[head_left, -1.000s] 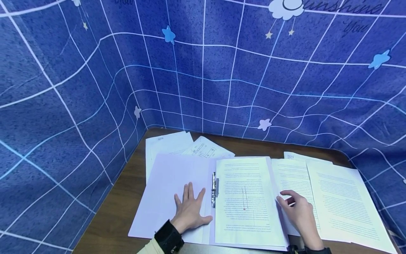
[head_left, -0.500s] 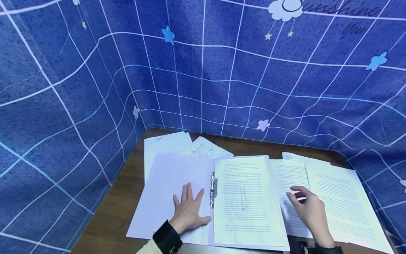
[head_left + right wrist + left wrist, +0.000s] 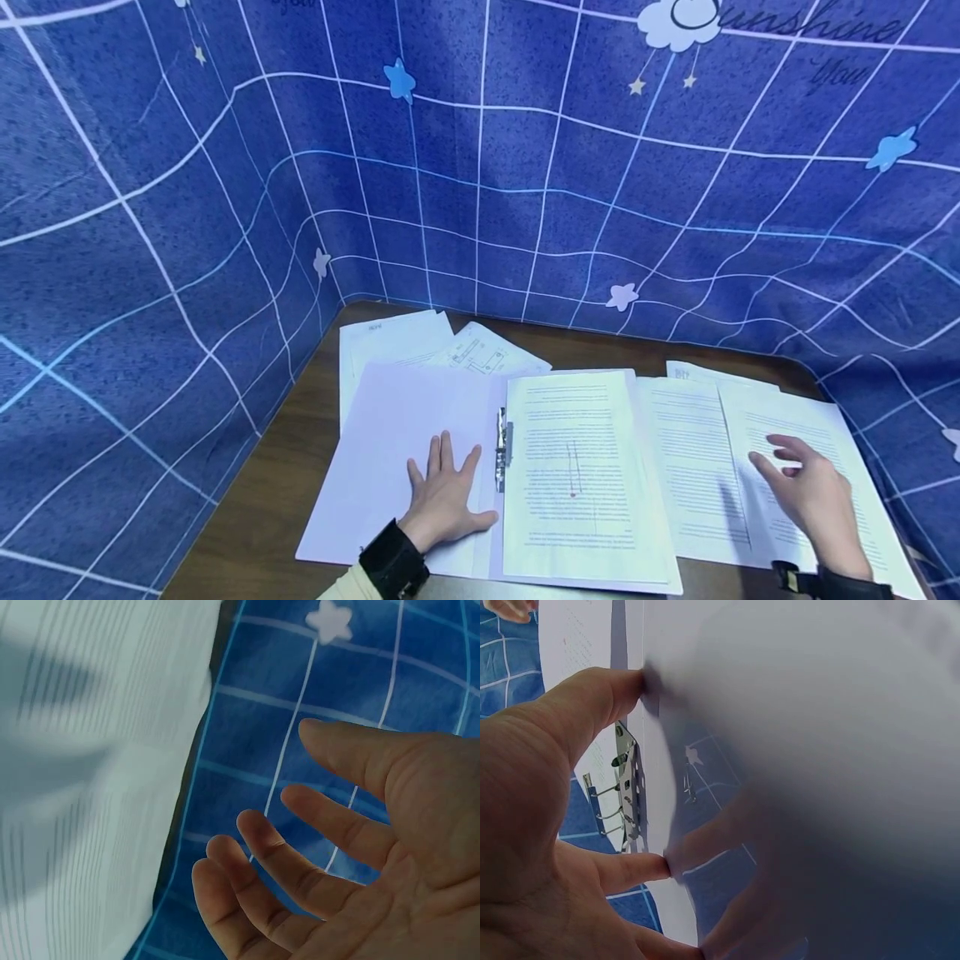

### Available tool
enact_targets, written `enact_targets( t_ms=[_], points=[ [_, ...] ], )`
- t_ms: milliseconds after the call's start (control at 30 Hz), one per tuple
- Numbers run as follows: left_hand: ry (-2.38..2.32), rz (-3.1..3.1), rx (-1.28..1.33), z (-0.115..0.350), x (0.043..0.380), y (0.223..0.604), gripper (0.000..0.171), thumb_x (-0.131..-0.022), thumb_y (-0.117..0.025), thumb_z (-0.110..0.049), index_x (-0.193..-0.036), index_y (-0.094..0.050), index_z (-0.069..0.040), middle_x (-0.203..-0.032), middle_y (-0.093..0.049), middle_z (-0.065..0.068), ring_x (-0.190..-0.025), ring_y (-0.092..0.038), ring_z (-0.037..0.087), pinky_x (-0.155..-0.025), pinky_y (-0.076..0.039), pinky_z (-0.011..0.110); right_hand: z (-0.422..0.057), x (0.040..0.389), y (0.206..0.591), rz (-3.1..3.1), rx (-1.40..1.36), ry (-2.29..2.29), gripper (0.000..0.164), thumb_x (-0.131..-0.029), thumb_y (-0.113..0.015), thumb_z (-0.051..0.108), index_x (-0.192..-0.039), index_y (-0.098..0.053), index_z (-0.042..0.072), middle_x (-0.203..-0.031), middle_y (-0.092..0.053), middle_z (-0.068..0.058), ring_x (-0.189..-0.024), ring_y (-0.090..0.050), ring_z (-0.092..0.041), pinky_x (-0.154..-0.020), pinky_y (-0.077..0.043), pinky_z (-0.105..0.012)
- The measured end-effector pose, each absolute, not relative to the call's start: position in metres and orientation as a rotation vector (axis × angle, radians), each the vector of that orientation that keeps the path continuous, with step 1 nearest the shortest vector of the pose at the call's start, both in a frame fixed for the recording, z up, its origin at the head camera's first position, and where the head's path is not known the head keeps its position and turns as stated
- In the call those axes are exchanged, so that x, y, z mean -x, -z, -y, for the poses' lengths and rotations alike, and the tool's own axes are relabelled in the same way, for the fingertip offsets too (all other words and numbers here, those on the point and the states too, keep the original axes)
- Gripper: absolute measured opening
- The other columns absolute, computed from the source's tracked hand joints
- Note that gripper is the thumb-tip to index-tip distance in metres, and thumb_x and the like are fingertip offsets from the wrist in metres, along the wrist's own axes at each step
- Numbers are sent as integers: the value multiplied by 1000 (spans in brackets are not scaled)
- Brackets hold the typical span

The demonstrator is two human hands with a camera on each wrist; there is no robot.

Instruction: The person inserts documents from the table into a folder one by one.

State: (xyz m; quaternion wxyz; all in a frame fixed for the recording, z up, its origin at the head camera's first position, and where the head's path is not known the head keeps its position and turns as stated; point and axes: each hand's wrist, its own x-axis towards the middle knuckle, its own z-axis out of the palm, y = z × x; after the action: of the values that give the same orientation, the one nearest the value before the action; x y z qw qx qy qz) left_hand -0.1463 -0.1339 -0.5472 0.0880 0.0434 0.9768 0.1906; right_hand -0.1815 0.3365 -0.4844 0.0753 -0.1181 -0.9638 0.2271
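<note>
An open folder point(image 3: 420, 400) with a metal clip point(image 3: 502, 450) along its spine lies on the table, a printed sheet point(image 3: 577, 533) on its right side. My left hand point(image 3: 442, 504) rests with spread fingers on the folder's left cover; in the left wrist view the fingertips point(image 3: 660, 864) touch its glossy surface, beside the metal clip point(image 3: 630, 784). Over the loose printed sheets on the right point(image 3: 697, 467), my right hand point(image 3: 813, 496) hovers with loosely bent fingers and holds nothing. The right wrist view shows those fingers point(image 3: 277, 862) apart from the paper point(image 3: 112, 750).
Behind the folder's left cover lie more papers point(image 3: 393, 337) and a sheet with a line drawing point(image 3: 491, 350). Another sheet's edge point(image 3: 720, 375) shows at the back right. The brown table point(image 3: 247, 517) is bounded by a blue gridded curtain point(image 3: 450, 192) at the back and left.
My right hand has moved rightward from the folder's right edge, across the loose sheets, to above the rightmost one. The left hand has stayed in place on the cover.
</note>
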Motion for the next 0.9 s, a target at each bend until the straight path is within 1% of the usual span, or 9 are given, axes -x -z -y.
enact_targets(
  t_ms=[133, 200, 367, 433, 633, 733, 900],
  points=[
    [-568, -2911, -133, 134, 146, 547, 101, -74, -83, -61, -156, -46, -13, -163, -12, 38, -152, -7, 55, -106, -4, 85, -362, 178, 487, 2904, 391, -627, 48, -94, -72, 24, -126, -58, -8, -118, -62, -39, -100, -65, -55, -77, -45, -61],
    [-563, -2915, -136, 134, 146, 547, 101, -74, -83, -60, -155, -46, -13, -163, -13, 38, -151, -7, 56, -106, -4, 85, -372, 176, 488, 2918, 445, -612, 49, -93, -72, 23, -127, -56, -9, -120, -60, -40, -103, -63, -56, -83, -42, -63],
    [-551, -2923, -144, 135, 146, 546, 101, -74, -83, -61, -155, -46, -13, -163, -13, 37, -151, -7, 56, -106, -4, 85, -395, 171, 490, 2967, 616, -610, 53, -95, -69, 24, -132, -50, -11, -128, -53, -42, -115, -49, -62, -97, -32, -68],
    [-547, -2921, -145, 135, 146, 546, 101, -74, -83, -61, -155, -46, -13, -163, -13, 37, -151, -7, 56, -107, -4, 85, -404, 169, 491, 2971, 646, -603, 54, -96, -68, 24, -132, -49, -11, -129, -52, -42, -116, -46, -64, -98, -32, -69],
    [-536, -2918, -148, 136, 146, 545, 101, -75, -83, -60, -155, -46, -13, -163, -13, 37, -152, -7, 55, -107, -4, 85, -430, 161, 496, 2970, 695, -613, 56, -96, -66, 26, -133, -47, -12, -131, -50, -41, -118, -44, -64, -101, -29, -71],
    [-535, -2923, -150, 137, 145, 545, 100, -74, -83, -60, -155, -47, -13, -163, -13, 37, -152, -8, 55, -107, -4, 85, -439, 159, 501, 2967, 735, -616, 57, -96, -65, 25, -134, -45, -11, -130, -51, -41, -118, -44, -65, -102, -29, -70],
    [-535, -2927, -157, 137, 145, 545, 100, -75, -83, -60, -155, -47, -13, -163, -13, 38, -151, -8, 55, -106, -4, 85, -450, 157, 509, 2888, 664, -654, 54, -93, -67, 20, -130, -48, -13, -121, -55, -43, -112, -49, -64, -91, -38, -64]
  ],
)
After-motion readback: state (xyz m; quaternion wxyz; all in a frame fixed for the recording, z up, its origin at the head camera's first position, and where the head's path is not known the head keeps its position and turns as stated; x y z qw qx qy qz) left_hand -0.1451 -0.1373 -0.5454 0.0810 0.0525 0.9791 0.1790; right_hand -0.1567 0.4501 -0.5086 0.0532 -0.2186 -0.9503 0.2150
